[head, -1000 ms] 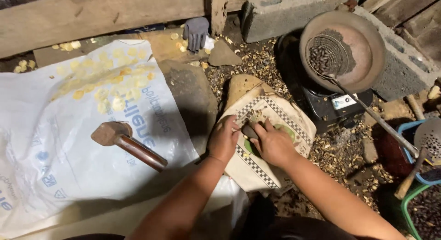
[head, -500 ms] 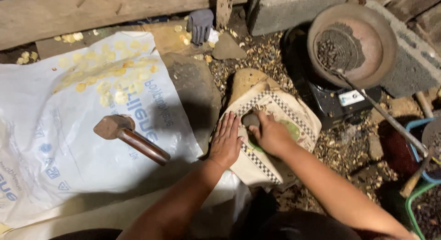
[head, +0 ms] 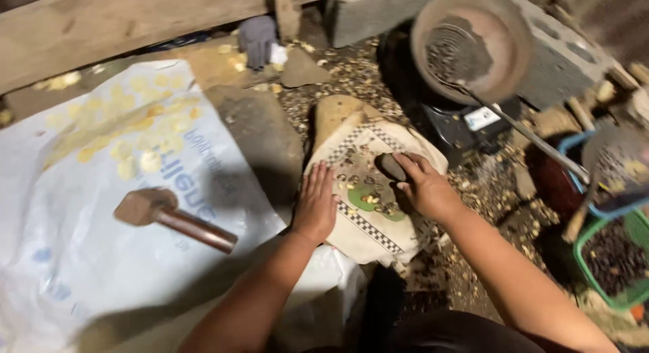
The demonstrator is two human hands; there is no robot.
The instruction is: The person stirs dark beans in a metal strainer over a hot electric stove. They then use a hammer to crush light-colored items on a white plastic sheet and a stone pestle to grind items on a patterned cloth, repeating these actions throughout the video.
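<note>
My left hand (head: 316, 203) lies flat, fingers spread, on the left edge of a cream cloth (head: 351, 226) with a checkered border and a green patch, draped over a stone. My right hand (head: 424, 188) rests on the cloth's right side, fingers closed around a small dark stone (head: 390, 166). Several small dark nuts lie scattered on the cloth between the hands. A wooden mallet (head: 169, 216) lies to the left on a white plastic sack (head: 81, 258).
A round pan (head: 503, 42) with dark bits and a wire skimmer sits on a black burner (head: 446, 120) at upper right. Green and blue baskets (head: 608, 258) stand at right. A concrete block (head: 365, 12), a wooden beam (head: 122, 18) and a grey glove (head: 257, 37) lie behind. Yellow kernels dot the sack.
My left hand has flattened and slid to the cloth's left edge. My right hand has shifted right with the dark stone, uncovering the nuts and green patch between the hands.
</note>
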